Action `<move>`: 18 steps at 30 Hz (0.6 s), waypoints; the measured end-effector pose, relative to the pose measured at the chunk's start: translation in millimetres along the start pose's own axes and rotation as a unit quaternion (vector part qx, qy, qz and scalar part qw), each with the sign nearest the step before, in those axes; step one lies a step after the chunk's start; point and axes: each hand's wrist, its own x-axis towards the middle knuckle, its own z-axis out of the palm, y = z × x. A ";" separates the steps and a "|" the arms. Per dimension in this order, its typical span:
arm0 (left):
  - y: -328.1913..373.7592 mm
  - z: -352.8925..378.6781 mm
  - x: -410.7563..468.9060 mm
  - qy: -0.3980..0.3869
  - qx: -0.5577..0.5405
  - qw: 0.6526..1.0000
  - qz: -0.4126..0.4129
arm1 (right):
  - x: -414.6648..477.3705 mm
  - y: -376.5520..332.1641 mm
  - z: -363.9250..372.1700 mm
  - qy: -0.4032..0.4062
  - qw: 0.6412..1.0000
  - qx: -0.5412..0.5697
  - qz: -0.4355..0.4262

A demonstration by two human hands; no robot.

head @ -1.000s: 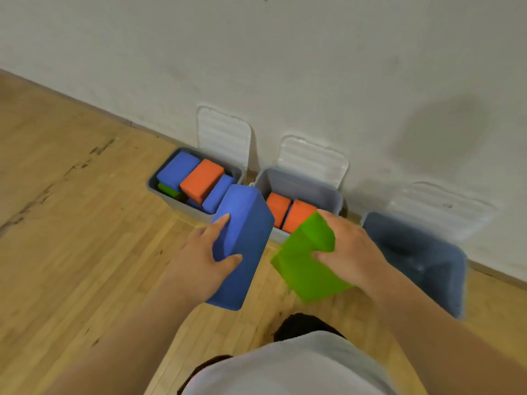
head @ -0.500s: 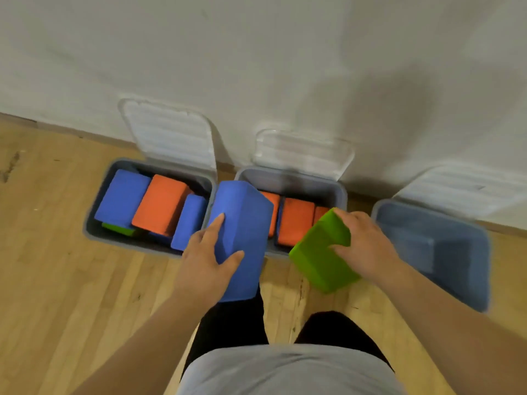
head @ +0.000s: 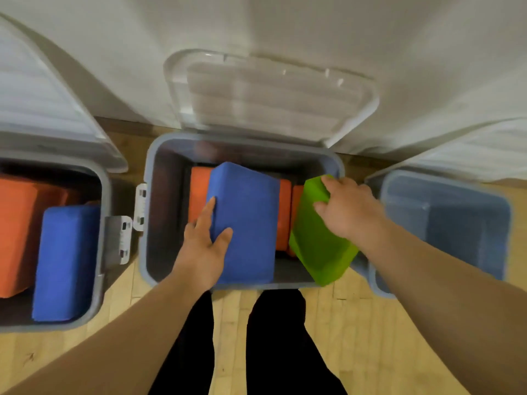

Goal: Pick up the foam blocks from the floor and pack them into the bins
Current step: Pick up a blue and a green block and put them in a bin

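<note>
My left hand (head: 204, 246) grips a large blue foam block (head: 246, 223) over the middle grey bin (head: 154, 166), above the orange blocks (head: 199, 189) lying inside it. My right hand (head: 346, 208) holds a green foam block (head: 319, 246), tilted over that bin's right edge. The left bin (head: 104, 195) holds an orange block (head: 17, 223) and a blue block (head: 65, 260). The right bin (head: 445, 223) shows no blocks inside.
All three bins stand on the wooden floor (head: 356, 323) against a white wall (head: 285, 24), each with a clear lid (head: 271, 95) leaning back on the wall. My legs in black trousers (head: 273, 346) stand just before the middle bin.
The view has closed in on the bins. Both hands have carried their blocks forward, from in front of the bins to over the middle bin.
</note>
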 end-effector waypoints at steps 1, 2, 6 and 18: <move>-7.5 13.4 15.5 -0.001 -0.009 1.000 -0.001 | 19.0 -2.8 4.4 -0.013 1.000 -0.013 0.009; -14.7 26.6 29.7 -0.003 -0.018 1.000 -0.002 | 37.0 -6.2 8.2 -0.026 0.999 -0.019 0.019; -34.1 71.5 74.1 -0.029 -0.044 0.998 -0.030 | 93.7 -16.8 25.3 -0.072 0.997 0.012 0.022; -43.6 108.0 126.4 -0.083 0.097 0.991 -0.034 | 87.2 20.8 78.6 0.117 0.982 0.118 -0.088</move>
